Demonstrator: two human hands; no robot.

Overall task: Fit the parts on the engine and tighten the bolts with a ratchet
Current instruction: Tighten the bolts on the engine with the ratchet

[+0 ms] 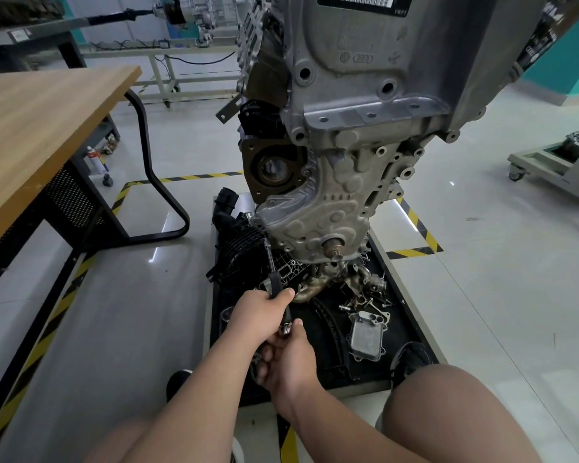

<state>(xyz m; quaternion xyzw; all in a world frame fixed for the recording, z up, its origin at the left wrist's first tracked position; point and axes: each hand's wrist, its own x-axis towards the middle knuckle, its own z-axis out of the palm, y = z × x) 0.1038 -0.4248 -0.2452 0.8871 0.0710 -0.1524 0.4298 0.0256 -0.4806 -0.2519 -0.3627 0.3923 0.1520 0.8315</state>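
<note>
A person is crouching in front of a large grey cast-metal engine (331,202) that is standing upright on a black tray-like base (226,292). The left hand (259,312) is gripping the black sleeve of a long ratchet tool with a thin chrome shaft (275,283), its fingers wrapping round the handle and its thumb lying across the top. The right hand (290,357) is sitting just below it, with its fingers curling round the tool's shiny lower end and its thumb tip touching the chrome head.

The ratchet is running up and slightly left from the two hands. Its far tip is meeting the lower left edge of the engine, right beside a black ribbed plastic manifold (238,240) that is lying at the engine's left side. Whether the tip is sitting on a bolt cannot be told.

Loose parts are lying on the base under the engine: a brownish cast-metal housing (318,282), a flat rectangular silver cooler block (368,335) and a scatter of small bolts (358,304). A black shoe (411,359) is resting on the base's right corner. A light wooden tabletop on black legs (41,128) is standing to the left, well apart from the engine, and yellow-and-black hazard tape (418,225) is marking the pale tiled floor
</note>
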